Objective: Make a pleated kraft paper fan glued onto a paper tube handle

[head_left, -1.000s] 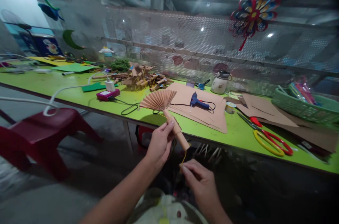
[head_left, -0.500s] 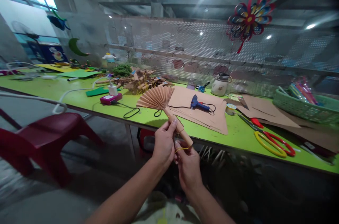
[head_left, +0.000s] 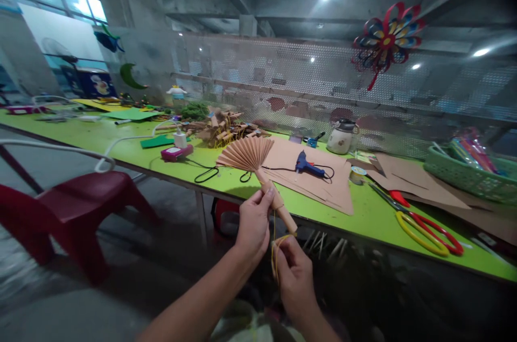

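Observation:
A pleated brown paper fan (head_left: 246,153) with a rolled paper handle (head_left: 287,218) tilts over the table's front edge. My left hand (head_left: 254,223) is closed around that handle, thumb on top. Just below the handle's lower end, my right hand (head_left: 297,272) pinches a thin yellow string (head_left: 275,256). The string runs up to the handle and loops around the right fingers. A blue glue gun (head_left: 309,165) lies on brown paper sheets (head_left: 339,191) beyond the hands.
On the green table (head_left: 258,199) are large scissors (head_left: 424,231), a tape roll (head_left: 357,175), a white jug (head_left: 341,137), a green basket (head_left: 464,172) and a pile of paper rolls (head_left: 220,129). A red chair (head_left: 76,199) stands at left.
My right hand has moved down, away from the handle, drawing the yellow string with it. My left hand keeps its hold on the handle. The camera view has shifted slightly.

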`<state>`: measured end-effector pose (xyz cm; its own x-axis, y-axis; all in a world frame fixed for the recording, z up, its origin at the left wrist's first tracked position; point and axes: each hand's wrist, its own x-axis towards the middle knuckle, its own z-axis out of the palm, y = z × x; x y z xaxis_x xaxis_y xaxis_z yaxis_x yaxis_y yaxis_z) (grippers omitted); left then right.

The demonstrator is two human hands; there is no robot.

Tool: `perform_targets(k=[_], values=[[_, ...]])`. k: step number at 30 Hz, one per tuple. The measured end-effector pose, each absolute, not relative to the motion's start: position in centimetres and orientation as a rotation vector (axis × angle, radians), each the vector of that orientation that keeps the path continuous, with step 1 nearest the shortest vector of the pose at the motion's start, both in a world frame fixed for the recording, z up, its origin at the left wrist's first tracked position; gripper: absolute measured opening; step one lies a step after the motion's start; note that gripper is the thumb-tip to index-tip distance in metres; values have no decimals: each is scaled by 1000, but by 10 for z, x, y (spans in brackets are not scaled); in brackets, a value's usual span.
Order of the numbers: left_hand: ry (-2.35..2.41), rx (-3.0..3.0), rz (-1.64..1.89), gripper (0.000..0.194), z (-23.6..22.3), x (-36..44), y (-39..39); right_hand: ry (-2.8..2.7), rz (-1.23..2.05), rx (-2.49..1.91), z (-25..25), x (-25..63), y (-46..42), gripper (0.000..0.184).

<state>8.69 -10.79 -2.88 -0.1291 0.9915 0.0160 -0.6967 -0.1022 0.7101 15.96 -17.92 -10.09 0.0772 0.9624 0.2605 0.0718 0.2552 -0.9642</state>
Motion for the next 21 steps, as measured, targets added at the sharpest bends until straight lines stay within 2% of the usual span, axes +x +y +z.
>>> perform_targets(k=[5,8,12,16,21], values=[[703,651,1608,24,-40,89,-106,-1886,237,-1443,-102,170,-176,17],[722,677,1627,23,-42,88,-103,-2140,58,-1612,-101,171,-174,27],[706,695,1645,27,-39,83,-102,-2296,47,-1645,-101,171,-178,34],[735,684,1633,25,-37,80,-103,-2296,173,-1560,-97,178,-187,16],[745,692,1634,26,-38,82,-106,-2348,235,-1363,-99,184,-197,15]])
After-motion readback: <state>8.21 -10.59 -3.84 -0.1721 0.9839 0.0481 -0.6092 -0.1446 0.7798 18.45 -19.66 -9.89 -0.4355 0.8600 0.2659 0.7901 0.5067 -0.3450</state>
